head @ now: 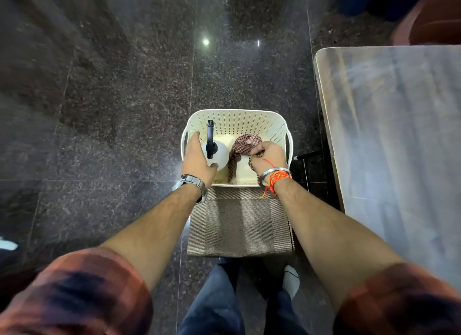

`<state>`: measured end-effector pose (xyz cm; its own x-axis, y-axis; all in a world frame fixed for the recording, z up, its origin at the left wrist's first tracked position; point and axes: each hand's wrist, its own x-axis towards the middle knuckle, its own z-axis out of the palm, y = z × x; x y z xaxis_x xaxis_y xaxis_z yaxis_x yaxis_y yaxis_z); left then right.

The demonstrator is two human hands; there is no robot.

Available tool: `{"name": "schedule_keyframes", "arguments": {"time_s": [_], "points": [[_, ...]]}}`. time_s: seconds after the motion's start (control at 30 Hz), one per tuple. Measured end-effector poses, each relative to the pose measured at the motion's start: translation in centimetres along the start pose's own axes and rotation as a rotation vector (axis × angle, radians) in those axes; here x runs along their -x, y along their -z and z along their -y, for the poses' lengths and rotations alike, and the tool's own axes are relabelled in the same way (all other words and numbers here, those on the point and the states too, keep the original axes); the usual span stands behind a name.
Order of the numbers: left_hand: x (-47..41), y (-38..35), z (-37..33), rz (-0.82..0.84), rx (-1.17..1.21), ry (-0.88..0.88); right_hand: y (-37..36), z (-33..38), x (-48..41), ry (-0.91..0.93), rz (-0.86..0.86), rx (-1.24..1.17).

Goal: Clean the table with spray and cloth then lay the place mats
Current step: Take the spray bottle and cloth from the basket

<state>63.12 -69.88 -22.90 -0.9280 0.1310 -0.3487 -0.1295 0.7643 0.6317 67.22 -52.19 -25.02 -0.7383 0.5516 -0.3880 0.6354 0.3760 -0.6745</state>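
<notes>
In the head view, a white perforated basket (237, 125) is sitting at the centre of the frame on the dark speckled floor (112, 97); inside it, on the left, a white spray bottle (220, 151) with a black nozzle is standing upright; the left hand (199, 157) is resting against the bottle's left side, its fingers (195, 136) spread loosely around it, though whether they are truly gripping cannot be told; on the right of the basket, the right hand (268, 156) is clenching its fingers on a checked cloth (240, 147), which is hanging down from them; folded brown place mats (239, 225) are lying just below the basket, touching its near edge; the grey surface (399, 135) is filling the right of the frame.
</notes>
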Motion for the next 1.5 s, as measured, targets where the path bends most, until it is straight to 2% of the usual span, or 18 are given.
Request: {"name": "schedule_keyframes", "arguments": {"time_s": [0.1,0.17,0.27,0.37,0.53,0.67,0.73,0.87,0.93,1.0,1.03,1.1,1.13,1.2,1.23,1.3,1.37,1.5], "points": [[2.7,-0.5,-1.4,-0.316,-0.164,-0.148,1.5,0.9,1.2,0.056,-0.024,-0.062],[3.7,-1.3,-2.3,-0.405,-0.242,-0.317,3.0,1.6,2.1,0.105,-0.023,-0.1],[4.7,-2.3,-5.2,-0.179,-0.198,-0.479,6.0,2.7,3.2,0.314,0.054,-0.099],[6.1,-2.3,-9.4,0.019,-0.006,-0.522,10.3,4.1,5.1,0.514,0.192,-0.077],[7.6,0.3,-15.6,0.224,0.183,-0.561,18.8,4.5,6.6,0.713,0.208,0.001],[9.4,1.2,-20.7,0.313,0.445,-0.42,25.0,3.9,7.7,0.709,0.173,-0.009],[10.2,1.5,-22.7,0.297,0.507,-0.415,27.5,3.5,7.9,0.607,0.183,0.01],[11.0,2.7,-24.3,0.163,0.564,-0.428,31.8,3.0,7.7,0.38,0.237,0.499],[11.5,3.1,-24.4,0.119,0.591,-0.392,33.3,2.6,7.8,0.342,0.25,0.505],[11.9,3.5,-24.7,0.081,0.568,-0.391,34.2,2.4,8.5,0.287,0.29,0.358],[12.0,3.8,-25.2,0.069,0.612,-0.39,34.4,2.3,8.8,0.242,0.362,0.196],[12.1,5.2,-26.5,0.01,0.841,-0.35,34.7,2.3,9.6,0.208,0.59,-0.343],[12.0,6.0,-27.0,-0.023,0.989,-0.314,35.1,2.4,10.0,0.253,0.692,-0.609],[11.5,6.3,-26.7,-0.037,1.205,-0.217,35.5,2.1,10.2,0.378,0.802,-0.946],[11.9,5.5,-26.1,0.012,1.203,-0.141,35.4,2.2,10.4,0.429,0.817,-1.026],[13.7,2.5,-24.1,0.19,1.024,0.017,34.8,2.4,10.2,0.482,0.807,-1.052],[15.7,-0.5,-23.2,0.425,0.894,0.065,34.0,3.1,10.6,0.477,0.812,-1.025],[16.8,-3.3,-25.0,0.674,1.028,0.214,32.7,4.7,11.0,0.36,0.721,-1.227]]}}
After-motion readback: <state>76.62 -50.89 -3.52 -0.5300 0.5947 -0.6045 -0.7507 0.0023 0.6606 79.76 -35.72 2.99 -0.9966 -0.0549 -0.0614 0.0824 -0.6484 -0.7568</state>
